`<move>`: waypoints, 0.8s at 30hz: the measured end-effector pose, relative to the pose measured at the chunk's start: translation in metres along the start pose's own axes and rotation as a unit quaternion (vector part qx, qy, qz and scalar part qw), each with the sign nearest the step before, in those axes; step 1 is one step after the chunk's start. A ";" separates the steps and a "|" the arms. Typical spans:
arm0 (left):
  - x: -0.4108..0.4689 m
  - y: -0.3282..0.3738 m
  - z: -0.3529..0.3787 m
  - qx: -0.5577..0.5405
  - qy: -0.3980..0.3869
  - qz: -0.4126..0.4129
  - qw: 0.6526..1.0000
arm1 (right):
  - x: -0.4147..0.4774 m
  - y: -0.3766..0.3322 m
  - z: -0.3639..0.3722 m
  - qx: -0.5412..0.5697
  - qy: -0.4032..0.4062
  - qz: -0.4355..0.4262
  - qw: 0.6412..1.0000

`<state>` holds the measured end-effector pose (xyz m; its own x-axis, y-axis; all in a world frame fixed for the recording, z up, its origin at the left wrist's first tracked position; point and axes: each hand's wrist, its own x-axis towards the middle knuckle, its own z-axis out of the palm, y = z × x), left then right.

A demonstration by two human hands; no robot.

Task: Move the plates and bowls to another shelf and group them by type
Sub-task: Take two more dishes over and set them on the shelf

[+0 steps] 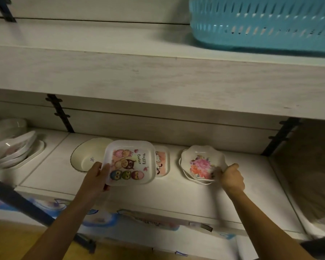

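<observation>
On lower shelf (176, 199): left hand (97, 178) grips owl plate (130, 163); right hand (231, 178) apparently pinches flower plate (202, 163) rim.

Dim, warm light falls on pale wood-grain shelving. An upper shelf (158, 87) with a thick front edge overhangs a lower shelf (158, 199). Black metal brackets (61, 114) run down the panelled back wall (158, 126). A turquoise slotted plastic basket (261, 23) stands on the upper shelf at right. Yellowish floor (17, 241) shows below.
</observation>
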<state>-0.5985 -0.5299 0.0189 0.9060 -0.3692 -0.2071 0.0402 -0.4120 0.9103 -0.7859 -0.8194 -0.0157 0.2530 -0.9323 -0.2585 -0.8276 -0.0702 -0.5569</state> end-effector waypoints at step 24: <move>0.064 -0.023 0.052 0.076 -0.014 -0.003 0.997 | -0.056 0.007 -0.025 -0.253 -0.025 -0.224 0.941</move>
<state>-0.5633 -0.5874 -0.0334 0.8934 -0.3887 -0.2251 -0.0203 -0.5357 0.8442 -0.8181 -0.7765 0.0147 0.6454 -0.7527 -0.1303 -0.7622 -0.6232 -0.1754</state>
